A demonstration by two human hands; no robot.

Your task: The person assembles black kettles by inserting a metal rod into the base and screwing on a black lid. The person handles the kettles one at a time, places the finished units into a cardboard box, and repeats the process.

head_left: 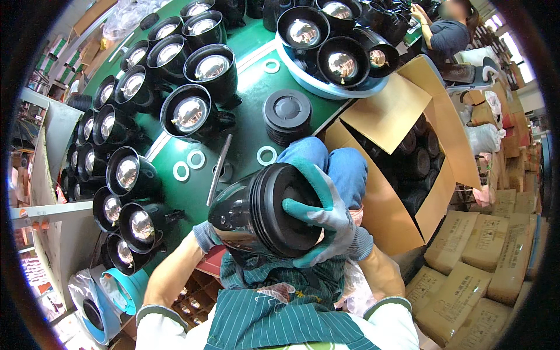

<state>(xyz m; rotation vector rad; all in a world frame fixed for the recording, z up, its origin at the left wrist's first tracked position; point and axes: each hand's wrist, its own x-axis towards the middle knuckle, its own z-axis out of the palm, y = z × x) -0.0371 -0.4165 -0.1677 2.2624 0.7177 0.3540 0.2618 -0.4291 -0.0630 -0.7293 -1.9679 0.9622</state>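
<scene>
A glossy black insulated jug (234,213) lies tilted on its side above my lap, its ridged round base cap (284,185) facing right. My right hand (329,213), in a grey and teal glove, spans that cap and grips it, fingers spread over its face and rim. Against the jug's left side rests my left hand (205,236). Only its grey glove cuff shows, because the jug body hides the fingers. Just beyond the jug are a metal rod (219,169), several white rings (266,156) and a stack of black round caps (287,111).
Black jug shells (189,111) with silvery liners crowd the green table (248,125) at left. A pale blue basin (315,87) holds more. To the right, an open carton (385,227) contains black parts, beside stacked cartons (461,297). Another person (449,35) works at far right.
</scene>
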